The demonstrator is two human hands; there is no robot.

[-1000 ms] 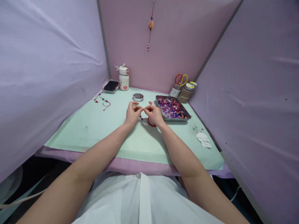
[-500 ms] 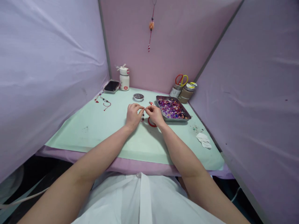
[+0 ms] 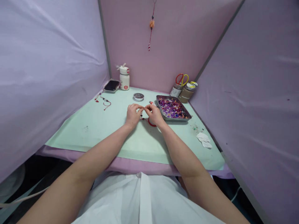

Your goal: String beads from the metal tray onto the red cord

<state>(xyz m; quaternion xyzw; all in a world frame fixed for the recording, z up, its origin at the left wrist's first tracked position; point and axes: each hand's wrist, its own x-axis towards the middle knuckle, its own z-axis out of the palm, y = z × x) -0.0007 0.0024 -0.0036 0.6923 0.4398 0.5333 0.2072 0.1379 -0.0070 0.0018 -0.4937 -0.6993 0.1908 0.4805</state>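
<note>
Fingertips meet over the middle of the green-covered table, where my left hand [image 3: 134, 115] and my right hand [image 3: 154, 114] both pinch at one end of a beaded cord [image 3: 141, 117]. Its dark and clear beads hang below the fingers, and the piece between the fingertips is too small to make out. Under my right hand lies a red ring-shaped thing [image 3: 151, 123], partly covered. A small red-and-white item [image 3: 151, 103] shows just beyond that hand. Close on the right is a metal tray [image 3: 174, 119] full of purple, red and amber beads.
Behind the hands sits a small round dish [image 3: 138, 97]. A white bottle [image 3: 124, 79], a phone [image 3: 111, 85] and beaded strings [image 3: 106, 101] are at left. Scissors in a jar [image 3: 175, 91], a brown jar [image 3: 186, 94] and crumpled tissue [image 3: 204, 140] stand or lie right. A beaded pendant [image 3: 151, 24] hangs behind.
Both hands have shifted very slightly left, fingertips still together. The hanging beads have swung, and the lower ones now trail right toward the red ring.
</note>
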